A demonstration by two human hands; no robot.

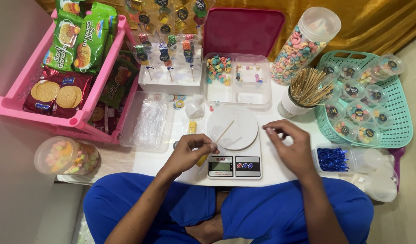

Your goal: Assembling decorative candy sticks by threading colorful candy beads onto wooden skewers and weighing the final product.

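Blue trouser legs [262,212] fill the bottom, crossed under a low white table [280,171]. Far left stands a big pink plastic rack of biscuit packs [18,95], and far right a green plastic basket of small round tubs [399,131]. Between the hands sits a white kitchen scale with a round plate [237,135]. Left hand [190,151] pinches a thin wooden stick [225,131] that slants over the plate. Right hand [291,147] hovers beside the scale, fingertips pressed together; what they hold is too small to see.
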